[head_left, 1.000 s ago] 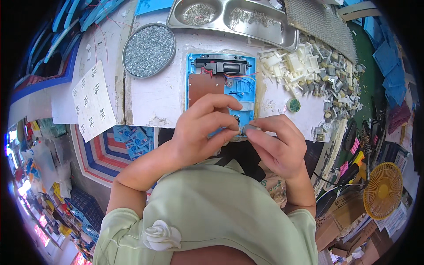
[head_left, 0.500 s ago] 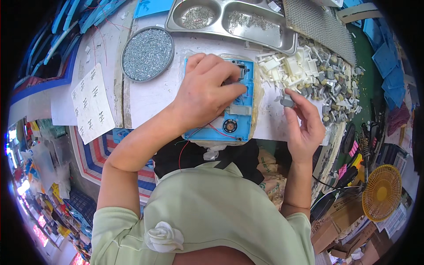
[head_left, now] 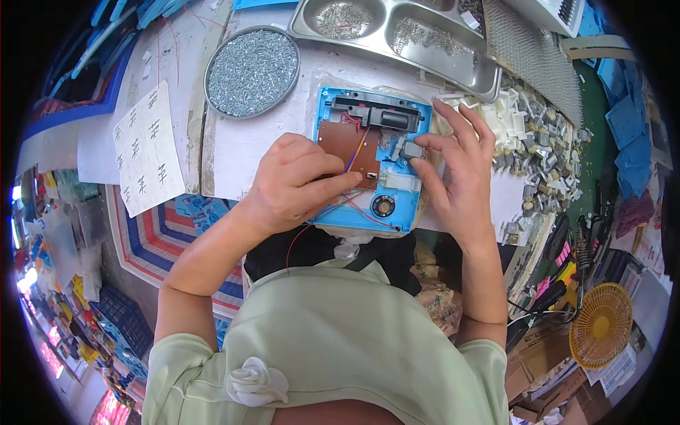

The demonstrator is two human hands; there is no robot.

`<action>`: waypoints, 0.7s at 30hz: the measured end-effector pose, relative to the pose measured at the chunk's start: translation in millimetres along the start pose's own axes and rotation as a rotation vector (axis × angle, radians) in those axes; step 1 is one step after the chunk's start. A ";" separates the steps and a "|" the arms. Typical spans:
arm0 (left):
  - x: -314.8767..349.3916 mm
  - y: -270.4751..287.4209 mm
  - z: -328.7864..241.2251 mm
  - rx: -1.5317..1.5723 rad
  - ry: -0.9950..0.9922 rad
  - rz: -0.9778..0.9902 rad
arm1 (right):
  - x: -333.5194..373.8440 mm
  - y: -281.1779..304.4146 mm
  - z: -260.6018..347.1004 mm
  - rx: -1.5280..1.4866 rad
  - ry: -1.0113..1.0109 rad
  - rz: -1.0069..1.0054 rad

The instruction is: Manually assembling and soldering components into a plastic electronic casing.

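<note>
A blue plastic housing (head_left: 402,216) lies on clear plastic wrap at the table's front edge. Inside sit a brown circuit board (head_left: 340,140), a black bar-shaped part (head_left: 386,117) and a small round speaker (head_left: 383,206). My left hand (head_left: 294,180) rests over the housing's left side, thumb and forefinger closed on thin coloured wires (head_left: 360,150); the exact grip is partly hidden. With thumb and forefinger, my right hand (head_left: 460,159) holds a small grey block-shaped part (head_left: 411,150) at the housing's right side.
A round dish of small metal pins (head_left: 251,72) stands at the back left. Behind is a steel compartment tray (head_left: 382,44). White plastic pieces (head_left: 506,117) and grey parts (head_left: 549,152) are heaped on the right. A handwritten paper sheet (head_left: 149,152) lies left.
My right hand has brought the grey part leftward into the housing. My left hand has drawn back down and left, uncovering the circuit board and black bar. The whole view has shifted slightly.
</note>
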State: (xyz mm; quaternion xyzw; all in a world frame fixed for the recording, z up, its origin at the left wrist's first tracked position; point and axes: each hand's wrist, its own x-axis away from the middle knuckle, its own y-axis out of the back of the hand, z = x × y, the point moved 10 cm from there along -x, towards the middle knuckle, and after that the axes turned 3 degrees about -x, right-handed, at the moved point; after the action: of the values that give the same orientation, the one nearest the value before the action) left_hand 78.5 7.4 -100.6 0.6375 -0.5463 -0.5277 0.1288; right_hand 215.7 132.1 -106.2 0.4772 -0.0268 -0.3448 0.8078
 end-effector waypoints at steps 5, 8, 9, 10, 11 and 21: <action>1.1 8.6 9.1 0.115 0.109 -0.096 | -2.1 -4.8 2.9 0.050 -0.009 0.054; 8.6 10.2 22.1 0.242 0.282 -0.207 | -6.7 -3.1 4.7 0.081 -0.021 0.090; 12.5 10.0 26.1 0.285 0.349 -0.244 | -8.8 -3.3 4.9 0.087 -0.022 0.105; 13.9 9.6 27.9 0.316 0.397 -0.251 | -11.4 2.4 11.0 0.093 0.015 0.057; 15.1 9.9 29.7 0.347 0.446 -0.259 | -13.6 7.9 18.4 0.099 0.053 0.010; 14.4 7.7 29.4 0.385 0.492 -0.278 | -43.1 -23.6 56.7 -0.047 0.268 0.024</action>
State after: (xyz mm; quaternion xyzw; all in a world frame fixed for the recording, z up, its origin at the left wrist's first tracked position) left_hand 48.0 4.7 -114.5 0.8266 -0.4966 -0.2578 0.0608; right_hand 149.2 107.3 -81.8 0.4997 0.0835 -0.2690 0.8192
